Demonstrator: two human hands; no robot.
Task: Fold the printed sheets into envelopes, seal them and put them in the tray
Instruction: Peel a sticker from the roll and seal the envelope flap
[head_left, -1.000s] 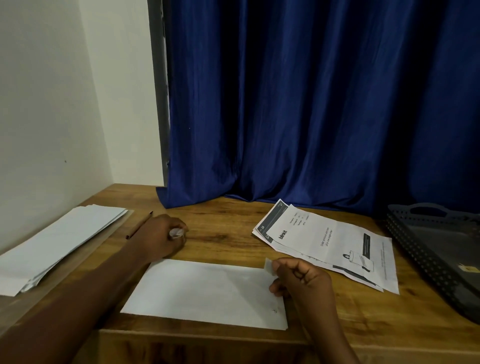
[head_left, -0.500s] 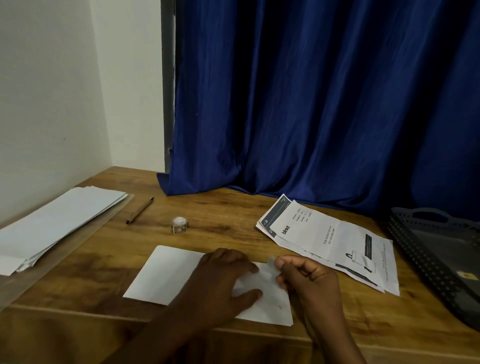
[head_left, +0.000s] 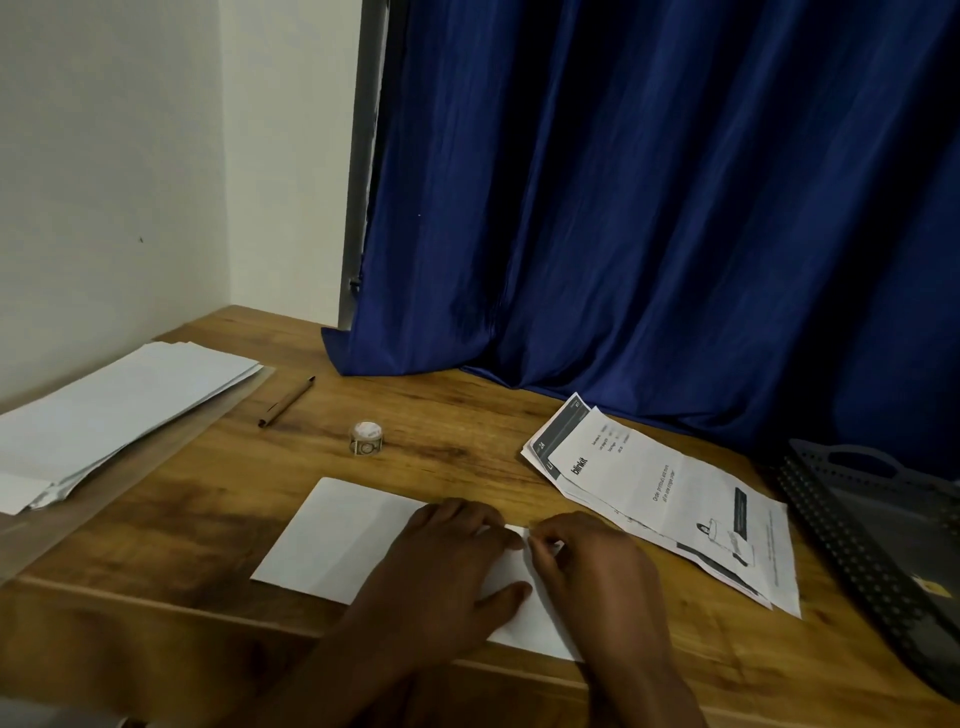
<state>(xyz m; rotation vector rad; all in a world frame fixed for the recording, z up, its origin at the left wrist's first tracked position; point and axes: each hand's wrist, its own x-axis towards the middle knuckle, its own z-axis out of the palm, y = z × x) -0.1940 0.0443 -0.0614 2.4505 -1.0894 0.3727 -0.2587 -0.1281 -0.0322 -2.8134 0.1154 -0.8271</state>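
The left hand (head_left: 447, 566) lies flat on a white envelope (head_left: 343, 540), fingers straight and spread, pressing it down. The right hand (head_left: 587, 566) touches the same envelope just beside the left fingertips, and its curled fingers pinch what looks like a small sticker at the top edge. The envelope lies flat at the table's (head_left: 457, 415) near edge.

Judging by looks, the envelope is light, thin and apt to slide, so it is best pinned flat with one hand and lifted by an edge.

Left of the envelope, a stack of blank envelopes (head_left: 119, 410) rests by the wall. Beyond the envelope lie a brown pen (head_left: 287, 401) and a small sticker roll (head_left: 365, 439). To its right lie printed sheets (head_left: 670, 499); the word "blinkit" is legible, the smaller print is not. Farther right stands a dark perforated tray (head_left: 852, 551).
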